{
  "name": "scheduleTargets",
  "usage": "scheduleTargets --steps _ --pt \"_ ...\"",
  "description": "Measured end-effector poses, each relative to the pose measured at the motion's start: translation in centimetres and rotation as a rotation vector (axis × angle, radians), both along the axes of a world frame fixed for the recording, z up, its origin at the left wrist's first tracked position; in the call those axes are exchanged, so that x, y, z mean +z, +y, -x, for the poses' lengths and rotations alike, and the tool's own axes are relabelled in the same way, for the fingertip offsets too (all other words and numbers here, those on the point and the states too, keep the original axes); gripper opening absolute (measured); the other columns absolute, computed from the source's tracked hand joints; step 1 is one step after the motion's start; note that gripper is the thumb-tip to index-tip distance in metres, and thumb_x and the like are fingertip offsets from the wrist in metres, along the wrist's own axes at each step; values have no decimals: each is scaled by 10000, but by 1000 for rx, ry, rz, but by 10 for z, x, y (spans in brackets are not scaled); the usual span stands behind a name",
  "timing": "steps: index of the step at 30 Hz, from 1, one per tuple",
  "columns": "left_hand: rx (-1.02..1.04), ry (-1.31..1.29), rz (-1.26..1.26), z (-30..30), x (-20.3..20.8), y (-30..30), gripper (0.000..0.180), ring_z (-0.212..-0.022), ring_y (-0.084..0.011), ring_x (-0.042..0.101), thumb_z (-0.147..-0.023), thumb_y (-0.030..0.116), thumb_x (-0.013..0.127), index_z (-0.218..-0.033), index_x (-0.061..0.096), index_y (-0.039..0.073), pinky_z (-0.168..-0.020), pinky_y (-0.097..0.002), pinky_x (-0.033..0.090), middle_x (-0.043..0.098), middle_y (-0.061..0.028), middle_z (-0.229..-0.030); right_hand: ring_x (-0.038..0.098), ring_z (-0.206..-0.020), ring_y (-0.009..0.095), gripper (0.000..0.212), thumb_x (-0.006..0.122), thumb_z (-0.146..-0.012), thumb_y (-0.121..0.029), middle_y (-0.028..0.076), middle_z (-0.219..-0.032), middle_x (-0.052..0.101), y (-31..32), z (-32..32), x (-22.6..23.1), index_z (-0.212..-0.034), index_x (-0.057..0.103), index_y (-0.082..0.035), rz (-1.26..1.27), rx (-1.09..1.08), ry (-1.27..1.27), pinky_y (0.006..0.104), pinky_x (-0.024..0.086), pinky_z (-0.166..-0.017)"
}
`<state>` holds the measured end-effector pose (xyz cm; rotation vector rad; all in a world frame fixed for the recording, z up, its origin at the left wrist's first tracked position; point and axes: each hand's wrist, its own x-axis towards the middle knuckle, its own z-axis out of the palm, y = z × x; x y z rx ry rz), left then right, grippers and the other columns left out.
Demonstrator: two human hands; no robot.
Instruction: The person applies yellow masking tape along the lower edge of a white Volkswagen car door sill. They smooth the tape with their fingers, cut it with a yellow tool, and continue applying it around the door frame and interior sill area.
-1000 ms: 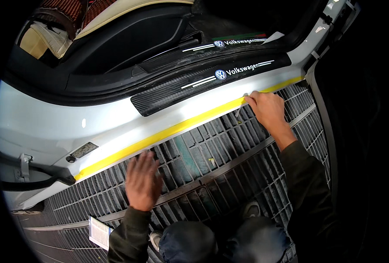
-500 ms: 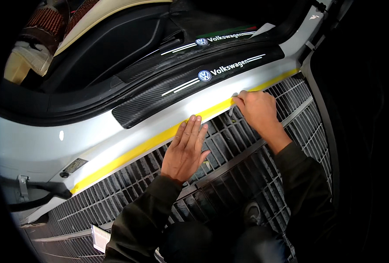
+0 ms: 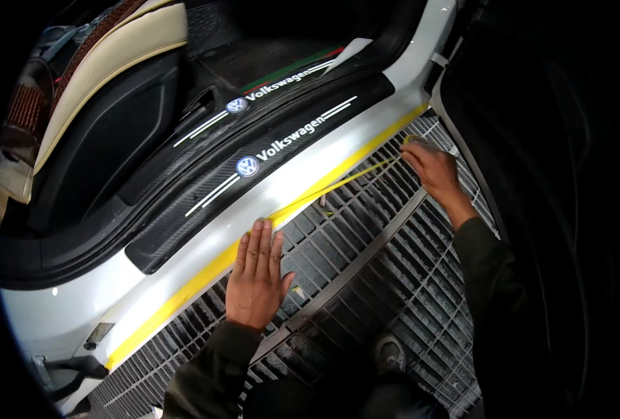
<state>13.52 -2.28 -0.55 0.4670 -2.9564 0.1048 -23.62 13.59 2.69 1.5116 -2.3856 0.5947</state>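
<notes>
Yellow tape runs along the outer edge of the white car door sill. My left hand lies flat with its fingers stretched out, the fingertips touching the tape near its middle. From just beyond those fingertips a thin yellow strip stands off the sill and reaches to my right hand. That hand is closed on the strip's far end, with a bit of yellow showing at the thumb and fingers, out over the floor grating. Black scuff plates with white lettering lie inside the sill.
Metal floor grating spreads below the sill, with my shoe on it. A cream and brown car seat stands inside the car. The dark door hangs at the right, and a black door strap is at lower left.
My right hand has drawn away from the sill, and a yellow strip now stretches between it and the sill. The view has shifted; my left hand stays flat on the tape.
</notes>
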Motion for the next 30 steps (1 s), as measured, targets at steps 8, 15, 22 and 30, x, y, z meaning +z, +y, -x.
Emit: scheduleTargets --steps 8,15,22,30 --pt "-51 40 -48 53 1 7 789 -1505 -311 151 -930 419 590 -1507 274 -16 -1234 -434 130 220 -210 -1590 685 -814 332 305 600 -921 -416 100 -866 719 -52 3 14 -987 750 -158 -198 -227 -13 452 528 -723" --pt "-115 75 -28 119 2 10 742 -1494 -320 188 -906 413 635 -1451 394 -30 -1224 -428 159 282 -231 -1559 689 -795 341 294 611 -906 -392 129 -831 714 -67 3 9 -958 758 -142 -247 -297 13 454 535 -725" --pt "-174 170 -23 190 -1 18 696 -1465 -336 260 -922 400 586 -1420 421 -56 -1211 -430 195 362 -243 -1514 699 -786 358 298 646 -882 -372 175 -823 707 -70 2 10 -887 753 -94 -239 -295 -2 466 551 -731" --pt "-149 63 71 229 -5 22 728 -1478 -317 233 -934 448 551 -1447 389 -42 -1220 -425 166 337 -216 -1540 687 -679 278 371 631 -890 -241 165 -758 692 -22 -39 25 -1217 651 -66 -29 -5 -153 376 539 -607"
